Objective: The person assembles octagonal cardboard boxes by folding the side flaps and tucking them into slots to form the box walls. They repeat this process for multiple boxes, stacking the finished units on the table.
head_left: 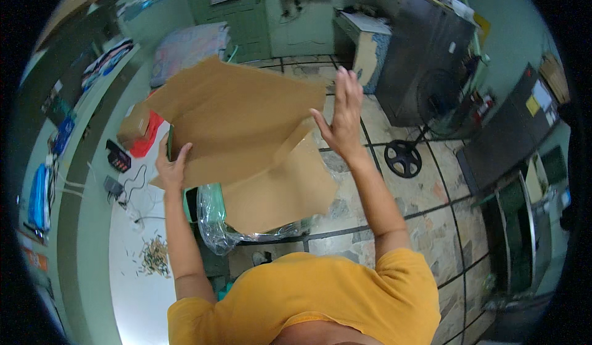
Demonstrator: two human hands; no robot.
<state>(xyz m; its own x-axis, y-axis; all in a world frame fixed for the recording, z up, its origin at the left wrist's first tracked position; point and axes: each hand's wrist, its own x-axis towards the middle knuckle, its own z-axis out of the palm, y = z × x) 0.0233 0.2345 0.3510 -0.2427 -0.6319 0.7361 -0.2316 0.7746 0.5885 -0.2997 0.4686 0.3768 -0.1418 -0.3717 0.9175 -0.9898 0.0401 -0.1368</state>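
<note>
The left grip (171,171) is pinching a brown paper sheet (240,120) at its left edge, beyond clear plastic wrapping (216,234), while the right grip (346,126) is standing open by its right edge; crease-free handling is likely needing even support

The view comes from up at head height, through the left one of two wide lenses worn side by side. It is tipped steeply down and forward over the shirt (302,289), which sits nearest and crowds the lower edge. The left hand (172,167) and right hand (344,123) come a bit farther out. Past them it runs on along the floor (425,218) to the door (248,40), well off at the top. The table (142,302) at left and fan (436,97) at right both fit in, edges bending toward the dark rim.
</note>
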